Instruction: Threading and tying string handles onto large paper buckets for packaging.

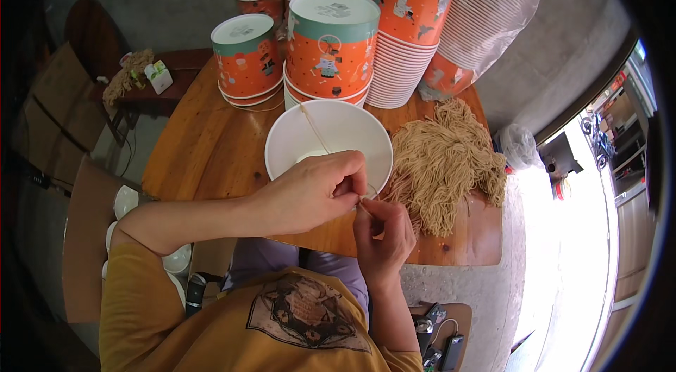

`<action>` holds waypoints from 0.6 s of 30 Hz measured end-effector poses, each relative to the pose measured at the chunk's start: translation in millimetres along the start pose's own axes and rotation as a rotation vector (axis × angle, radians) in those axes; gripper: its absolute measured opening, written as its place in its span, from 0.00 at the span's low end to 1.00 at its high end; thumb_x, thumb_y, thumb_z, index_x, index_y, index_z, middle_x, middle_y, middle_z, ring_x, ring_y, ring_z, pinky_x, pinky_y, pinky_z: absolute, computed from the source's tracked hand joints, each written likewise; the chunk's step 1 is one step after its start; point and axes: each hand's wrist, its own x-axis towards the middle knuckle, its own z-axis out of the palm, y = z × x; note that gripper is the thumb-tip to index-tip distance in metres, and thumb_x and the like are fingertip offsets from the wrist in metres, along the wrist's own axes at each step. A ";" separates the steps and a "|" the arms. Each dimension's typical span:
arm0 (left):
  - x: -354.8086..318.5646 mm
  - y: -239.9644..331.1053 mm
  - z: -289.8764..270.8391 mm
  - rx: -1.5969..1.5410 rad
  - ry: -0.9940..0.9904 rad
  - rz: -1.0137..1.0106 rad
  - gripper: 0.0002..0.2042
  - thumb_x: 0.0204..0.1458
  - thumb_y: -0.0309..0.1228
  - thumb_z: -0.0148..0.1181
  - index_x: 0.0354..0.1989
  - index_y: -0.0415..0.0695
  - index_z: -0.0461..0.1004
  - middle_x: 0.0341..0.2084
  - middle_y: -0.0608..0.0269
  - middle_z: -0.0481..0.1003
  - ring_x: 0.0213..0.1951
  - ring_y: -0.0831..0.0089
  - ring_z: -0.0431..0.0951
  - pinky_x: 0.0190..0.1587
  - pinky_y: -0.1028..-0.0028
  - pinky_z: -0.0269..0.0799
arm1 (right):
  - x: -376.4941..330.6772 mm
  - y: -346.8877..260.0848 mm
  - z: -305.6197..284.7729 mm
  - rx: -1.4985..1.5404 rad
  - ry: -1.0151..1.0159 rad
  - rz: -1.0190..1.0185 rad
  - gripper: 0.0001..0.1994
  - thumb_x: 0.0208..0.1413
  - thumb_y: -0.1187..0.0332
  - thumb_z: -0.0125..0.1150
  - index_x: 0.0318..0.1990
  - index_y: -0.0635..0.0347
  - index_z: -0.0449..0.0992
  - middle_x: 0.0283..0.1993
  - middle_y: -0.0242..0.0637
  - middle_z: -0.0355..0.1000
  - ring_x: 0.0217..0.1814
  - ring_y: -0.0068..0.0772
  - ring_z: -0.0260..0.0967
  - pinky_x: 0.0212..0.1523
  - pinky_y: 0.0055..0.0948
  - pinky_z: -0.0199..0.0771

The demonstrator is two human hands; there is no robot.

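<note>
A white paper bucket (pixel 282 134) lies at the table's near edge with its open mouth toward me. A thin tan cord (pixel 314 127) runs from its far wall down to my hands. In front of the bucket's mouth, my left hand (pixel 317 187) is closed, thumb and fingers pinching the cord. Just below and to the right, my right hand (pixel 384 232) pinches the cord too, its fingertips meeting those of the left. The exact crossing of the cord between the fingertips is too small to make out. Beside the right hand lies a heap of tan cords (pixel 447 168).
Upside-down orange and green paper buckets (pixel 332 52) stand nested on the wooden table (pixel 204 150). A tall bucket stack (pixel 398 66) and plastic-wrapped stacks (pixel 489 9) rise behind. At lower left, a cardboard box (pixel 84 259) holds white buckets. A stool (pixel 458 323) carries small devices at lower right.
</note>
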 end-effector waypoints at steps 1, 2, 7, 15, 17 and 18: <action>0.3 0.7 0.2 -0.022 -0.016 -0.008 0.06 0.51 0.22 0.57 0.35 0.40 0.65 0.29 0.62 0.71 0.30 0.70 0.73 0.35 0.70 0.70 | -0.6 -1.0 0.8 0.044 0.008 0.053 0.11 0.47 0.81 0.66 0.37 0.59 0.73 0.23 0.32 0.65 0.21 0.26 0.62 0.20 0.25 0.63; 0.7 0.6 1.1 -0.022 -0.017 -0.008 0.06 0.51 0.22 0.57 0.35 0.40 0.65 0.29 0.62 0.71 0.30 0.70 0.73 0.35 0.70 0.70 | -1.4 -1.4 1.6 0.043 0.009 0.054 0.11 0.47 0.81 0.66 0.37 0.59 0.73 0.23 0.32 0.65 0.21 0.26 0.62 0.20 0.25 0.63; 0.2 1.9 3.9 -0.072 -0.004 0.029 0.11 0.52 0.20 0.57 0.41 0.43 0.63 0.30 0.65 0.71 0.32 0.75 0.73 0.37 0.73 0.71 | 0.1 -1.3 2.7 0.221 0.034 0.291 0.08 0.52 0.78 0.63 0.37 0.61 0.71 0.24 0.31 0.66 0.23 0.18 0.64 0.23 0.18 0.63; 2.9 -3.9 2.6 -0.097 -0.028 0.051 0.16 0.53 0.20 0.58 0.47 0.42 0.59 0.30 0.63 0.73 0.34 0.75 0.75 0.39 0.73 0.72 | -3.6 3.6 -0.3 0.292 0.100 0.323 0.13 0.49 0.79 0.67 0.41 0.58 0.71 0.26 0.31 0.67 0.23 0.21 0.64 0.24 0.20 0.65; 3.7 -3.6 2.4 -0.099 -0.036 0.042 0.17 0.53 0.20 0.58 0.47 0.42 0.58 0.30 0.62 0.74 0.34 0.75 0.75 0.39 0.73 0.72 | -1.5 6.5 -4.9 0.154 0.090 0.201 0.15 0.46 0.79 0.68 0.41 0.56 0.72 0.27 0.31 0.67 0.24 0.23 0.64 0.25 0.23 0.65; 4.2 -3.6 2.7 -0.100 -0.033 0.047 0.17 0.54 0.20 0.58 0.47 0.42 0.58 0.30 0.61 0.74 0.34 0.75 0.75 0.39 0.73 0.72 | 0.9 8.8 -8.0 0.037 0.077 0.084 0.16 0.44 0.80 0.69 0.41 0.54 0.74 0.28 0.31 0.66 0.26 0.27 0.64 0.26 0.25 0.66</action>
